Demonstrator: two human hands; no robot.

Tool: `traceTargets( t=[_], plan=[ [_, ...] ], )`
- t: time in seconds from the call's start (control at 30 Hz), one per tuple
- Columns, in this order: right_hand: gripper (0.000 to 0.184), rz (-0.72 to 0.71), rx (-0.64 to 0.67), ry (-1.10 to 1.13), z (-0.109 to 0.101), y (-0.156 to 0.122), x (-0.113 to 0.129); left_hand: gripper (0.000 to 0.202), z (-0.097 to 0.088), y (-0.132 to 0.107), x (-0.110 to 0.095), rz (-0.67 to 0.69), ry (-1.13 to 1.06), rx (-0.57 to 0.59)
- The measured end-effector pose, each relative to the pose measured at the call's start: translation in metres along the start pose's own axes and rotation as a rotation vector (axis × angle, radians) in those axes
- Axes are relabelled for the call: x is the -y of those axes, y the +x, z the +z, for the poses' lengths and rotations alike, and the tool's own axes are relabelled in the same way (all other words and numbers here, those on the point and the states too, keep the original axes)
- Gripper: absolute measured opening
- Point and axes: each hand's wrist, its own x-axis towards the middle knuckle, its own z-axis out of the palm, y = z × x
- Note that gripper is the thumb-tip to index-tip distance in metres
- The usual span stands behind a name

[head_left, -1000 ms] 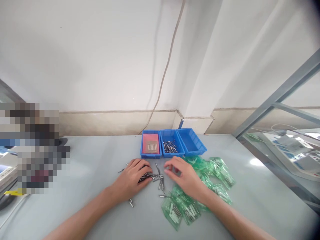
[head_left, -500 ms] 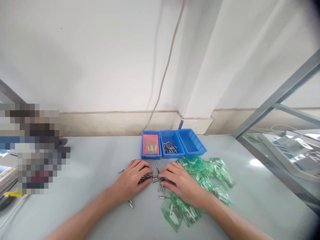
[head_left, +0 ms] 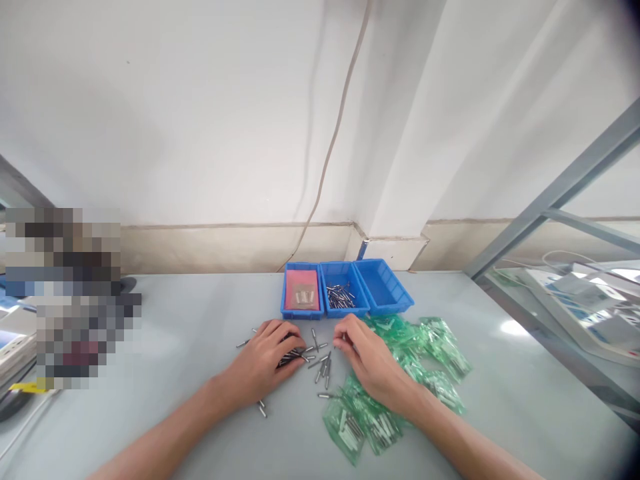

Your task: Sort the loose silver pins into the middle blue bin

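My left hand [head_left: 271, 353] is curled over a heap of small metal pins [head_left: 291, 357] on the table, fingers bent around them. More loose pins [head_left: 325, 368] lie scattered between my two hands, and a few stick out beyond the left one. My right hand [head_left: 364, 357] is raised slightly to the right of the pins, thumb and fingertips pinched together. Whatever is in that pinch is too small to make out. Green plastic bags [head_left: 373, 413] with metal pins and white pieces inside lie under and beside my right wrist.
Three blue bins stand in a row behind the hands: the left bin [head_left: 303, 315] contains a pink packet [head_left: 301, 279], the middle bin [head_left: 345, 312] holds metal pins, the right bin [head_left: 383, 287] shows a bare floor. A metal frame [head_left: 530, 213] borders the table's right side. A blurred-out person is at left.
My right hand has drawn back to the right from the loose pins, its fingers now pinched together. More of the pins beneath it are uncovered. My left hand stays in place.
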Motion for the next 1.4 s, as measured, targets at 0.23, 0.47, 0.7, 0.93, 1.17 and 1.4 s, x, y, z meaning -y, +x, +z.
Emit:
traceTargets(
  t=[0.23,0.47,0.7,0.93,1.17,1.4],
  plan=[
    [0.019,0.250,-0.093,0.285,-0.001,0.001,0.001,0.013,0.001,0.000,0.001,0.004,-0.003,-0.007],
    [0.019,0.248,-0.066,0.286,-0.003,0.002,0.004,0.013,0.000,0.001,0.000,-0.006,-0.002,0.009],
    [0.023,0.216,-0.132,0.294,0.000,0.001,-0.002,0.014,0.000,0.001,0.000,-0.001,-0.003,-0.015],
    [0.024,0.226,-0.186,0.324,0.000,0.003,-0.003,0.013,0.000,0.000,0.001,-0.005,-0.013,-0.004],
    [0.013,0.314,-0.232,0.355,-0.001,0.006,-0.007,0.014,-0.002,0.001,0.000,-0.005,-0.018,0.006],
    [0.034,0.381,-0.213,0.638,-0.002,0.010,-0.009,0.013,0.000,0.002,0.001,-0.014,-0.022,0.032]
  ],
)
